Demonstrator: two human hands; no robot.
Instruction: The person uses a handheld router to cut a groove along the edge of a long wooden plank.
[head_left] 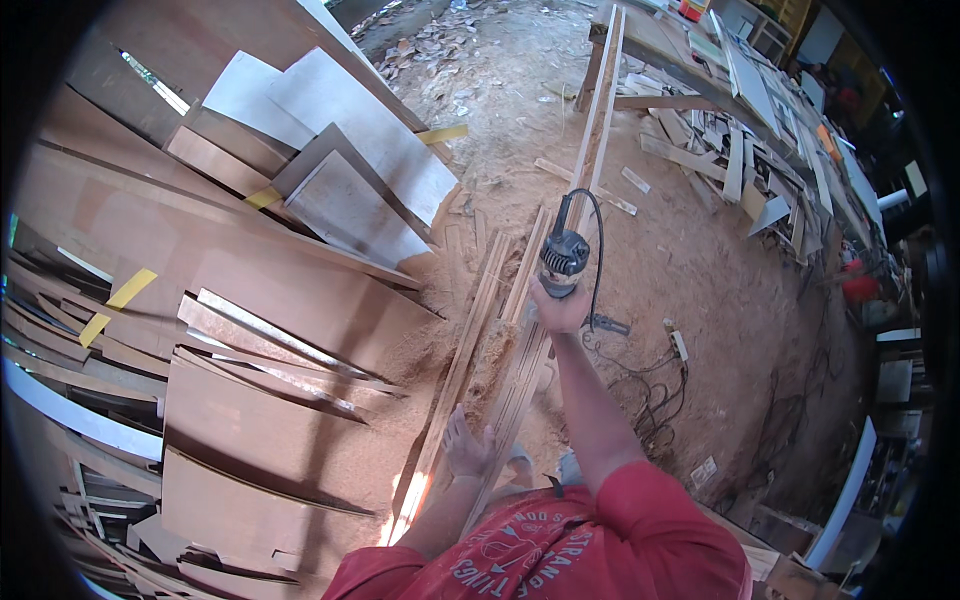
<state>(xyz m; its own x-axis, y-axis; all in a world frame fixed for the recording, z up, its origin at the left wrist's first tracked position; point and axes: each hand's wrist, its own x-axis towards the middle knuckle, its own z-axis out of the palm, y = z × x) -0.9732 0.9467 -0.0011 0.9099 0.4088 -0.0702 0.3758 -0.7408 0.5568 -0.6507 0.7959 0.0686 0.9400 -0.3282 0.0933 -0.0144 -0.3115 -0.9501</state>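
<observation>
In my outstretched right hand (560,310) is a trim router (564,254), a black and grey power tool standing over the long wooden strips. The fingers wrap around its lower body, and its base is partly hidden by the hand. A black cord (597,235) loops from its top and down past its right side. My left hand (468,446) holds nothing and rests low over the near part of the strips (522,375), fingers apart. Sawdust (490,362) lies between the lengths of wood.
Large wooden boards (240,245) lean in stacks on the left. A tangle of cables (650,395) and a power strip (679,345) lie on the dusty floor at right. Wood offcuts (735,165) are heaped beside a bench (660,40) at far right.
</observation>
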